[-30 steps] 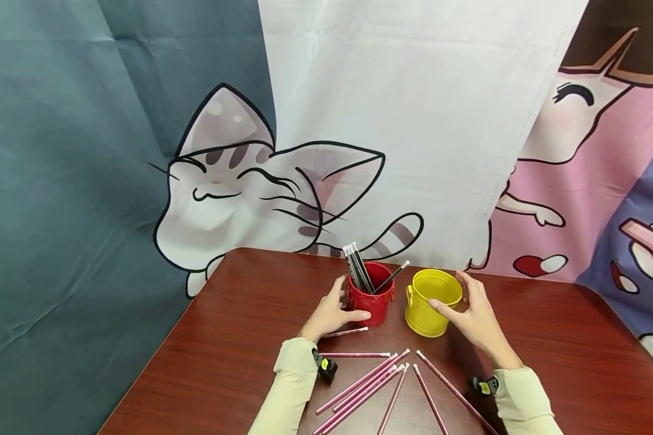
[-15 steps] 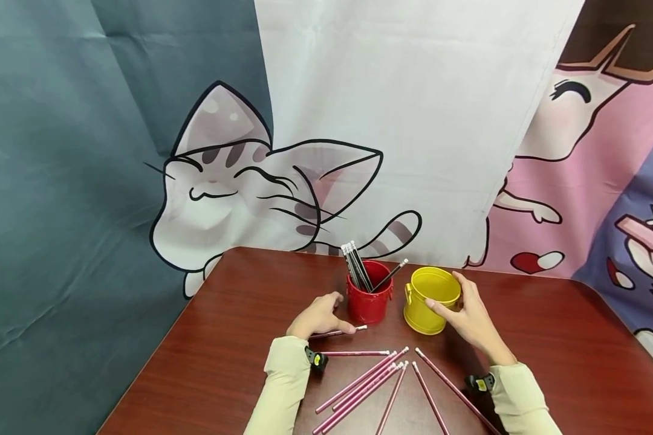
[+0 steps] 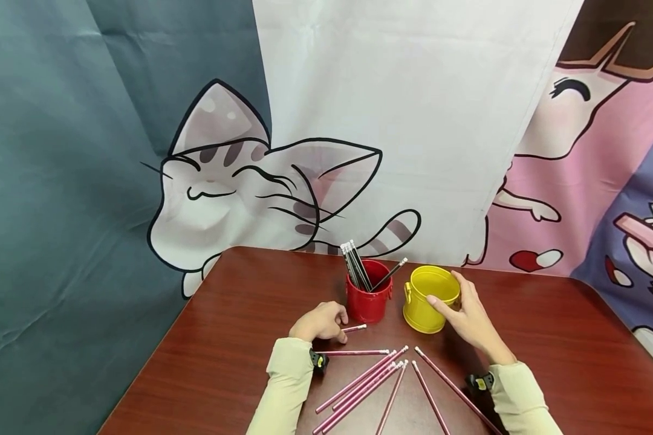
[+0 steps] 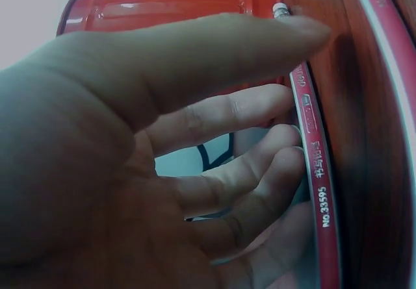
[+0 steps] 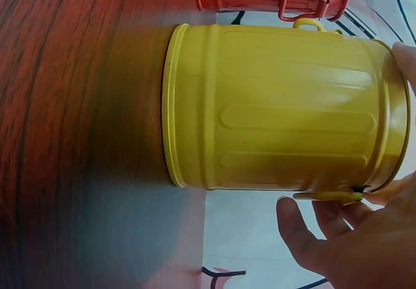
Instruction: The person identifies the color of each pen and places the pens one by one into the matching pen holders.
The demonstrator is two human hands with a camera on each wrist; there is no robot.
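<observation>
At the far left hung a grey-blue backdrop with a cartoon cat on it, behind the dark red-brown table. The left hand was low over the table, its palm behind a pink pencil that ran between thumb and fingers. In the left wrist view the thumb crossed in front of this pencil just below its white-tipped end, and the bent fingers met its other side — whether they pinched it, I cannot tell. That tip pointed out past the hand toward the base of a red bucket, just beside it. Several black pencils stood tilted in the bucket, most bunched at its left side, one leaning right. Nearer the person, a level pencil lay just in front of the left hand, and the loose pink pencils spread out between the two forearms, some side by side. A yellow bucket stood upright on the table right of the red one, apart from it. The right hand held it from the right — thumb at the near rim, fingers curled round the far side by the handle.
</observation>
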